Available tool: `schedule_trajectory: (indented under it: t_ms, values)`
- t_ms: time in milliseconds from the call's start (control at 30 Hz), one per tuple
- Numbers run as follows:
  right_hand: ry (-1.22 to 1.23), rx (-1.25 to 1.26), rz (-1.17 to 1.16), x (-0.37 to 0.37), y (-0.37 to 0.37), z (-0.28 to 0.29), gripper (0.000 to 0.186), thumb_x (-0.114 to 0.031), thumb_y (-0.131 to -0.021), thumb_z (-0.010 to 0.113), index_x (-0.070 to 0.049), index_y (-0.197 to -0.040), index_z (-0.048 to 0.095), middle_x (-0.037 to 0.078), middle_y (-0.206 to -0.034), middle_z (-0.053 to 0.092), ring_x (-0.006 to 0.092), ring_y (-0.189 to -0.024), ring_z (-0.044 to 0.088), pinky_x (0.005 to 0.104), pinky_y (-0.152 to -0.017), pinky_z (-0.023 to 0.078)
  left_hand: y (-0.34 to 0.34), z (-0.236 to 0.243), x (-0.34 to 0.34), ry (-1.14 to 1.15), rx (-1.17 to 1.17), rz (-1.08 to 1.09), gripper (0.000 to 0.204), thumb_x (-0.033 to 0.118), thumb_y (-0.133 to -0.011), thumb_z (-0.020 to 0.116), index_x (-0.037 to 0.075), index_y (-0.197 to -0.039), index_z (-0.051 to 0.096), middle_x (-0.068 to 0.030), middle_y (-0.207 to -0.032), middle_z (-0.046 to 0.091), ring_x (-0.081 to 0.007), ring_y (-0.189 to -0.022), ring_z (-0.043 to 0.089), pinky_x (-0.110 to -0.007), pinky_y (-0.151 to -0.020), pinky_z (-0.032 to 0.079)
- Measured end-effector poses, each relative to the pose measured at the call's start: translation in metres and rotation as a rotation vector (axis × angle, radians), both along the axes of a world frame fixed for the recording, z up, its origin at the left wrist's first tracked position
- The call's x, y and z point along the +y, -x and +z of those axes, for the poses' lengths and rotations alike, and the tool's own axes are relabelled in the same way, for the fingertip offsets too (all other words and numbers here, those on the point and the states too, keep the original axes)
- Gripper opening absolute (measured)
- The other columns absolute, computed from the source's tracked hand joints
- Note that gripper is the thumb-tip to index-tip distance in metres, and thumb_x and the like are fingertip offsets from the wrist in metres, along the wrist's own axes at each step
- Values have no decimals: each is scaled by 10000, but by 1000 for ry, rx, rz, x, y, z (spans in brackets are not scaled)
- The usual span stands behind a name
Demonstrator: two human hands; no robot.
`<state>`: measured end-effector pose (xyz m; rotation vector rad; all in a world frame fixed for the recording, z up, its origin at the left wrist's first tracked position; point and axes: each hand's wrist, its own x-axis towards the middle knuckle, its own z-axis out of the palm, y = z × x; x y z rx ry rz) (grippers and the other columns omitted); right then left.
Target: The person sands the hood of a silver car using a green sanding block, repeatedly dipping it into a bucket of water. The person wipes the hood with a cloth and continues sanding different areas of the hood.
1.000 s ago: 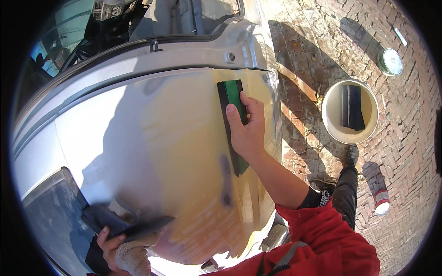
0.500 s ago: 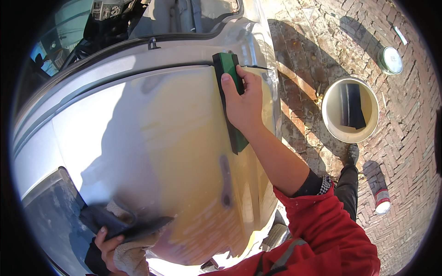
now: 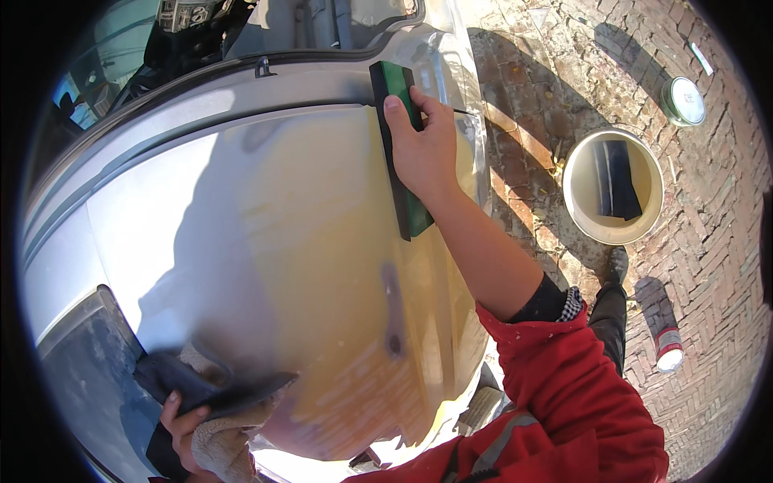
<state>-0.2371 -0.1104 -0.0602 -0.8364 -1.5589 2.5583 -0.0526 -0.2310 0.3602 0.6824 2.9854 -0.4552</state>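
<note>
My right hand [image 3: 425,151] is wrapped round a long green sanding block [image 3: 396,84] with a dark underside. The block lies against the yellowish, filler-covered car panel [image 3: 338,217], its far end past the seam below the windscreen. At the lower left, my left hand [image 3: 183,431] is closed on a tan towel [image 3: 221,447] and a dark flexible sheet [image 3: 213,392], held over the panel. Patches of silver and grey show around the yellow area, with a dark elongated spot [image 3: 393,310] near its right part.
On the brick ground [image 3: 700,241] to the right stands a cream bucket [image 3: 570,189] with dark sheets [image 3: 616,181] in it. A round tin [image 3: 684,102] is beyond it, and a red-and-white can [image 3: 669,351] is nearer. The windscreen [image 3: 282,36] borders the panel.
My right hand has slid the sanding block away from me along the panel, its far end now beyond the seam. My left hand, with towel and dark sheet, has barely shifted.
</note>
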Motion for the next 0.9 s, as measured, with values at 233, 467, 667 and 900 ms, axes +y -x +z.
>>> schedule_trajectory:
  t_ms: [233,467,667,900]
  values:
    - [-17,-15,-6,2,6,4,647,-441,-985,703,65,-1372,584,210,-1289,556,356,-1191,577,463,-1046,478,0,5,-5,20,-11,3,249,203,-890,771,-18,-990,718,-137,-1030,720,-372,-1116,648,-509,-1070,512]
    - [27,21,64,-16,-44,-9,607,-360,-993,719,44,-1411,547,180,-1320,515,323,-1228,526,422,-1032,473,-1,14,-12,58,-31,-6,241,201,-897,763,-13,-995,711,-134,-1043,711,-378,-1143,633,-517,-1080,506]
    - [-30,235,-2,-36,-247,7,601,-207,-961,750,39,-1454,509,239,-1345,485,344,-1234,520,461,-1025,474,1,20,-16,79,-47,-15,233,199,-904,755,-8,-1000,706,-132,-1055,702,-383,-1166,619,-524,-1089,500]
    - [-14,161,26,-31,-176,-1,575,-234,-956,756,46,-1413,547,237,-1333,503,342,-1216,542,428,-999,500,0,23,-19,82,-54,-22,225,197,-911,747,-3,-1005,699,-129,-1069,693,-388,-1193,604,-532,-1099,494]
